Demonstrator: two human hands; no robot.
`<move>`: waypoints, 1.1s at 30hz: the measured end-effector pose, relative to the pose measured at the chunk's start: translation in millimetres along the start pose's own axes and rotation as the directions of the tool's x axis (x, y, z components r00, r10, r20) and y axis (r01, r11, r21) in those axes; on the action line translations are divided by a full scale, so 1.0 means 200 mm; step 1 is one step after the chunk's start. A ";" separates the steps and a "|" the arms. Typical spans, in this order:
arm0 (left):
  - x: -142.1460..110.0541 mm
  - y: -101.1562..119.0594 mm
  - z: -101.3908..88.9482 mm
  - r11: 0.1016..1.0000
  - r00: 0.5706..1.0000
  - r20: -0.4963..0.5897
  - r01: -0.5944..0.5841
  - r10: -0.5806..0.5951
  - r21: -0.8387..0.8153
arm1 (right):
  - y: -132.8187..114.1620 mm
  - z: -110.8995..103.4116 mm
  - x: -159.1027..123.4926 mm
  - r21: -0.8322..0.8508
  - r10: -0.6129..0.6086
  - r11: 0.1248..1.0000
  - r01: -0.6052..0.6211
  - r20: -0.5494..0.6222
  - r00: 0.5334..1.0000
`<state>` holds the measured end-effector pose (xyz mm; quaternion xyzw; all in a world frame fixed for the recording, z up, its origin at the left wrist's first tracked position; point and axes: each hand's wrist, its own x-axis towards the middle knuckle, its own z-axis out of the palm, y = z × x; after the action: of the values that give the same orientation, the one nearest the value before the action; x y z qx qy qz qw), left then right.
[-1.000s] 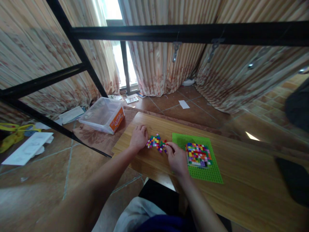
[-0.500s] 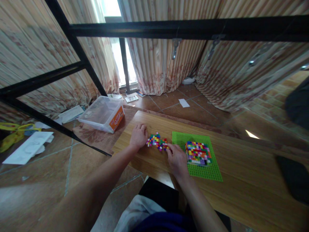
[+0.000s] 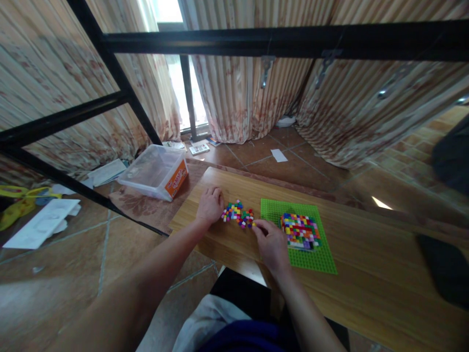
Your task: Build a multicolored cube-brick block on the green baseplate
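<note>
A pile of small coloured building bricks lies loose on the wooden table. My left hand rests on the tabletop at the pile's left side, its fingers curled in; whatever they may hold is hidden. At the right end of the pile, the thumb and forefinger of my right hand pinch a small yellow brick. Right of that hand is a green baseplate, carrying a low block of tightly packed multicoloured bricks.
A clear plastic box with an orange label stands on the floor mat beyond the table's left end. Black metal bars cross in front of the curtains. At the table's right lies a dark flat object.
My right hand has drawn slightly to the right, away from the loose pile, and a yellow brick now shows at its fingertips. My left hand stays put.
</note>
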<state>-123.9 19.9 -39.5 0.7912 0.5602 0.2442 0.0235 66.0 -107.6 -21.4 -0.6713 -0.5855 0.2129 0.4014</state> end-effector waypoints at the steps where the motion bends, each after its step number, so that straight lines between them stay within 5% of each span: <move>1: 0.00 0.00 0.00 1.000 1.000 0.001 0.000 0.000 0.000 | 0.00 0.01 0.00 0.002 -0.003 1.000 0.003 -0.012 1.000; 14: 0.00 0.00 0.00 1.000 1.000 -0.002 0.007 -0.007 0.002 | 0.01 0.05 0.04 -0.214 -0.102 0.971 0.111 0.053 0.993; 22: 0.00 0.01 0.00 1.000 1.000 0.012 0.017 -0.017 -0.009 | -0.02 0.05 0.14 -0.267 -0.013 0.963 0.034 0.079 0.997; 33: 0.00 0.02 -0.01 1.000 1.000 0.017 0.023 -0.023 0.000 | -0.02 0.07 0.20 -0.313 -0.015 0.945 0.097 0.254 0.967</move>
<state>-121.7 17.3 -36.8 0.7867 0.5690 0.2373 0.0312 62.9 -65.7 -19.6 -0.6790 -0.6770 0.1846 0.2157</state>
